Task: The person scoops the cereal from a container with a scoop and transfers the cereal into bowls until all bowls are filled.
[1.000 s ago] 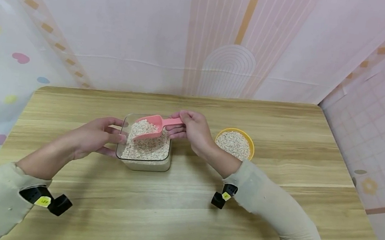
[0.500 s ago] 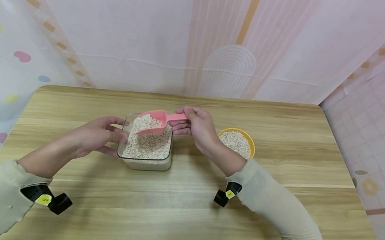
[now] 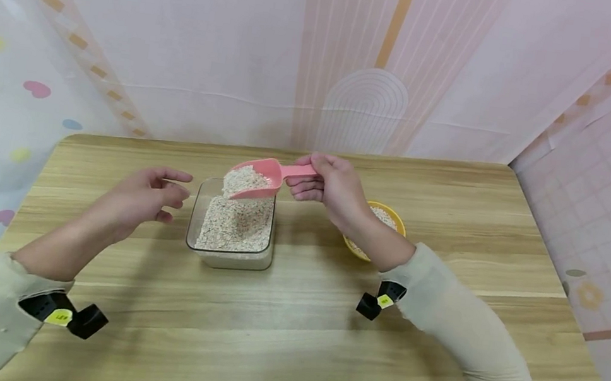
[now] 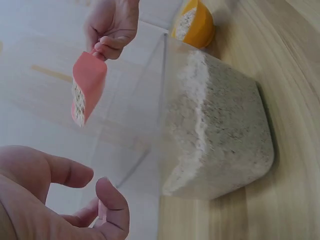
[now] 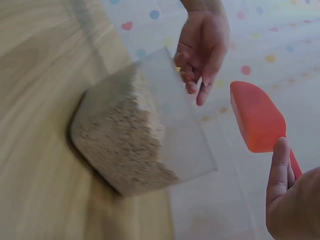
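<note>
While the right hand [image 3: 334, 191] pinches a pink scoop [image 3: 261, 179] by its stiff handle, heaped with loose, spillable oats, just above the clear container [image 3: 231, 232], the left hand [image 3: 147, 193] hovers open beside that container.

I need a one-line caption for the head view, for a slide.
Right hand lifts a pink scoop of oats above the clear box; left hand open beside it.

We see our left hand [image 4: 55, 195] loosely open, clear of the clear container [image 4: 220, 130] of oats. Above it, our right hand [image 4: 112, 22] pinches the pink scoop [image 4: 89, 92], loaded with oats. A yellow bowl [image 4: 197, 25] sits beyond the container.
</note>
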